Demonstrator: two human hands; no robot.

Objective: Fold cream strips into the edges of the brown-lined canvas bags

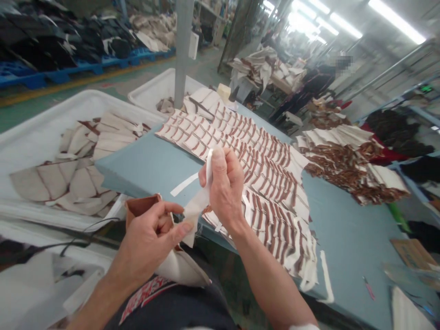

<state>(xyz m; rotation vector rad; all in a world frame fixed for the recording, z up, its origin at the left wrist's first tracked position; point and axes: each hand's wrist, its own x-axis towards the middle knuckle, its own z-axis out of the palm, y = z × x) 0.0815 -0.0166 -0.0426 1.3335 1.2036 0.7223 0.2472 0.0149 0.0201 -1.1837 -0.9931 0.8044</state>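
My right hand is closed around a white strip, thumb on top, over the near edge of the table. The strip runs down to my left hand, whose thumb and forefinger pinch its lower end. A cream fabric piece with a brown face hangs under my left hand in front of my body; its brown part shows behind the fingers. Whether the strip is joined to this piece I cannot tell. Overlapping rows of cream pieces with brown edges lie just beyond my right hand.
The blue-grey table carries a loose white strip, a stack of brown and cream pieces and a small pink-handled tool. White bins of fabric stand left. A grey post rises behind; a person is further back.
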